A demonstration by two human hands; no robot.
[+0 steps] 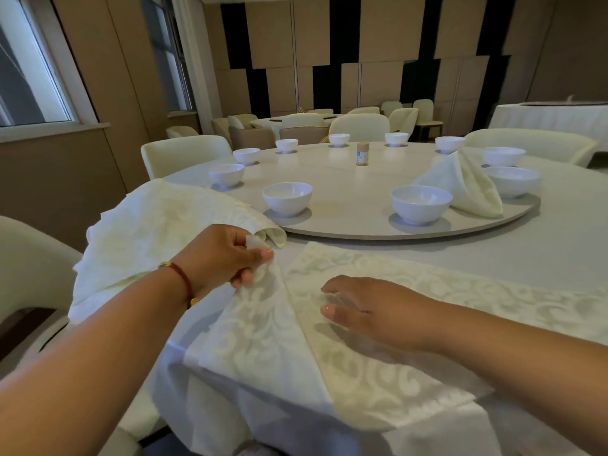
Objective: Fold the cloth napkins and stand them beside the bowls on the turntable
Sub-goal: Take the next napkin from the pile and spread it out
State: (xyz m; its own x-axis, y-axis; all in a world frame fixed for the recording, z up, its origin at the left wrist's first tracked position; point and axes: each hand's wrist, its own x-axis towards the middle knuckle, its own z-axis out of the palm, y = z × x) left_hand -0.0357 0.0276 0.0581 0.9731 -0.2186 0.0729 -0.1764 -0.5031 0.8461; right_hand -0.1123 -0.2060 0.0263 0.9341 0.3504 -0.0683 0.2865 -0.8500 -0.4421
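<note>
A cream patterned napkin [355, 357] lies spread on the white tablecloth at the near table edge, its left part folded over. My left hand [227, 255] pinches the lifted corner of that fold. My right hand [368, 307] lies flat on the napkin with straight fingers. A pile of more napkins [154, 232] sits at the left. On the round turntable [355, 205] stand several white bowls, among them one [287, 197] just ahead and one [420, 203] to its right. A folded napkin [467, 182] stands between bowls at the right.
A small brown-capped jar [362, 154] stands near the turntable's centre. Cream chairs [184, 154] ring the table, one close at my left [29, 261]. Further tables and chairs fill the room behind; windows run along the left wall.
</note>
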